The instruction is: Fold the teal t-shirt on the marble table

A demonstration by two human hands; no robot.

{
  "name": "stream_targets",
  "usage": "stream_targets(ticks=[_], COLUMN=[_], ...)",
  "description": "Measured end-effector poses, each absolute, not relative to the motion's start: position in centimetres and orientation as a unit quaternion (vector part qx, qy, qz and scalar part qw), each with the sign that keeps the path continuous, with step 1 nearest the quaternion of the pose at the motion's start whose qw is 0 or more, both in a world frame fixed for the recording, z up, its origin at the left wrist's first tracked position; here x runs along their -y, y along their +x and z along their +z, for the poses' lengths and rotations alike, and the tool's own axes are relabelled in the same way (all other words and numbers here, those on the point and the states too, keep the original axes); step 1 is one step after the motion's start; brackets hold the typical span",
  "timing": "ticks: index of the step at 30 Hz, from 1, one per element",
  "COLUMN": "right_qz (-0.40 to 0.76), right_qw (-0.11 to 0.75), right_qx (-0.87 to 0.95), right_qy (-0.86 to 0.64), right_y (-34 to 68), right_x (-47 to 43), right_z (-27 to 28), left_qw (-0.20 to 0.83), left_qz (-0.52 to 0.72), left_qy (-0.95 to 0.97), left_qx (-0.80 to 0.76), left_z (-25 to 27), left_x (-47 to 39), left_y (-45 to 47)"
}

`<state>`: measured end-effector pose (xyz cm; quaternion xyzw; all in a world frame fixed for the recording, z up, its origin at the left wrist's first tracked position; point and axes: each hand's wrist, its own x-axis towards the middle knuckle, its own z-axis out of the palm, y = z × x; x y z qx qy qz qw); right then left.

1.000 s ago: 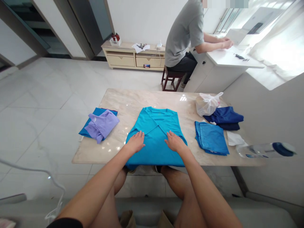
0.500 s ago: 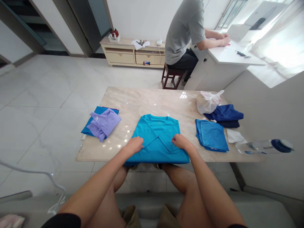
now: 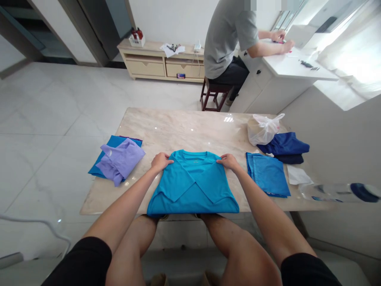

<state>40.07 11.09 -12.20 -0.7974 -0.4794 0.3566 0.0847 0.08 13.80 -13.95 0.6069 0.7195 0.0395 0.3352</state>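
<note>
Lying flat on the marble table, the turquoise shirt has its shoulders under both hands; left hand and right hand curl narrowly, pinching its top corners.

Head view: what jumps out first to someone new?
The turquoise shirt at the near edge of the marble table, sleeves folded in, with the left hand and right hand at its shoulders. Then the clothes on either side: a lilac shirt to the left, a folded blue stack to the right. Behind, a person sits at a white desk.
</note>
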Motion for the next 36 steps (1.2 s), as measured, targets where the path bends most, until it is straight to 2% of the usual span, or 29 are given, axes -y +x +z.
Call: stream_targets(ticks=[3, 5, 10, 17, 21, 23, 26, 32, 36], right_qz=[0.417, 0.413, 0.319, 0.147, 0.105, 0.086, 0.070, 0.128, 0.149], right_qw=[0.057, 0.080, 0.211, 0.460, 0.516, 0.514, 0.481, 0.290, 0.192], right_qx=[0.510, 0.527, 0.530, 0.587, 0.639, 0.658, 0.685, 0.765, 0.780], right_qy=[-0.750, -0.739, -0.756, -0.650, -0.561, -0.544, -0.542, -0.560, -0.576], right_y=[40.8, 41.2, 41.7, 42.7, 43.0, 43.1, 43.5, 45.2, 46.5], right_x=[-12.2, -13.1, -17.0, -24.7, -24.8, -22.6, -17.9, -10.9, -8.6], right_z=[-12.5, -12.1, -9.7, -2.8, 2.2, 3.3, 1.5, -8.4, -12.3], left_qw=[0.375, 0.381, 0.326, 0.207, 0.168, 0.155, 0.156, 0.244, 0.234], left_qz=[0.038, 0.055, 0.120, 0.360, 0.459, 0.481, 0.467, 0.307, 0.181], left_qy=[0.619, 0.631, 0.631, 0.664, 0.689, 0.698, 0.731, 0.803, 0.835], left_qx=[-0.689, -0.674, -0.693, -0.622, -0.534, -0.507, -0.472, -0.450, -0.465], left_z=[-14.5, -14.3, -11.5, -2.5, 2.8, 3.7, 1.4, -9.4, -13.4], left_x=[-14.7, -15.8, -20.1, -28.4, -28.7, -26.8, -22.4, -14.9, -12.4], left_y=[-0.1, -0.2, 0.5, 2.7, 2.7, 2.2, 0.9, -1.5, -3.3])
